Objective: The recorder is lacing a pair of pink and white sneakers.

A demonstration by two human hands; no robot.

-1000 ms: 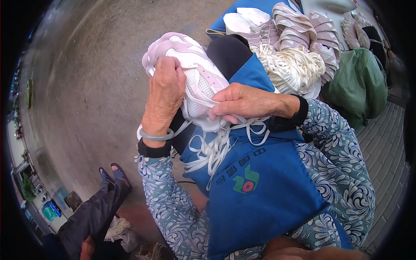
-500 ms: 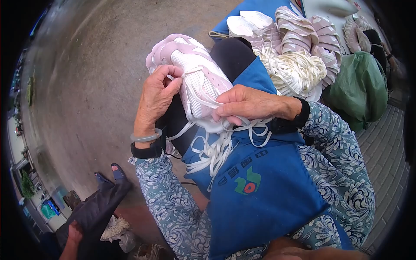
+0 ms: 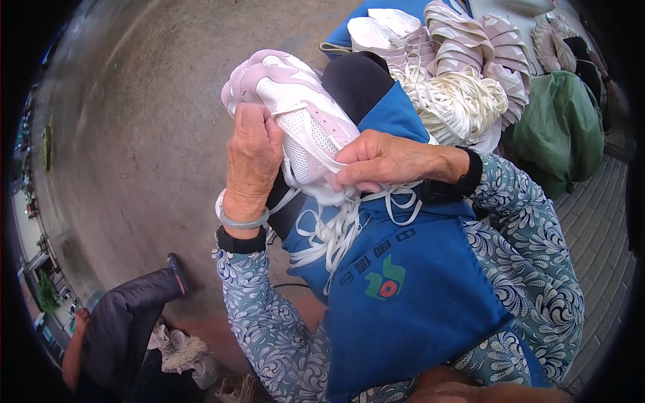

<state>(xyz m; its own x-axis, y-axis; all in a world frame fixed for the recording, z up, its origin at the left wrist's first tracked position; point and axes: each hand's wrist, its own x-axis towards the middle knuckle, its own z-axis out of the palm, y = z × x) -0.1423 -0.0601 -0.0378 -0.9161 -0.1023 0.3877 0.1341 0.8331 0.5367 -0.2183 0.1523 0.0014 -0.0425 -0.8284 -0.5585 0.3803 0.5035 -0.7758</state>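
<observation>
A pink and white shoe upper point(image 3: 267, 86) with mesh panels lies across my lap, its rounded end pointing away from me. My left hand point(image 3: 253, 153) is closed at its left edge, back turned up; the fingertips are hidden, so what they grip does not show. On the right side, my right hand point(image 3: 376, 161) pinches a flat white shoelace point(image 3: 318, 150), with thumb and forefinger together. That lace runs over the mesh toward the eyelet edge. Several loose white laces point(image 3: 332, 235) hang in loops below the upper, over my blue apron point(image 3: 416, 289).
At the far right sit stacked pink and white uppers point(image 3: 457, 33) and a heap of white laces point(image 3: 460, 101). A green bag point(image 3: 557, 131) stands right of them. Another person's dark-trousered leg point(image 3: 134, 305) is at lower left, near a pale bundle point(image 3: 181, 352).
My left hand has turned over at the edge of the upper, so its fingertips no longer show. My right hand still pinches the lace. The other person's legs have shifted.
</observation>
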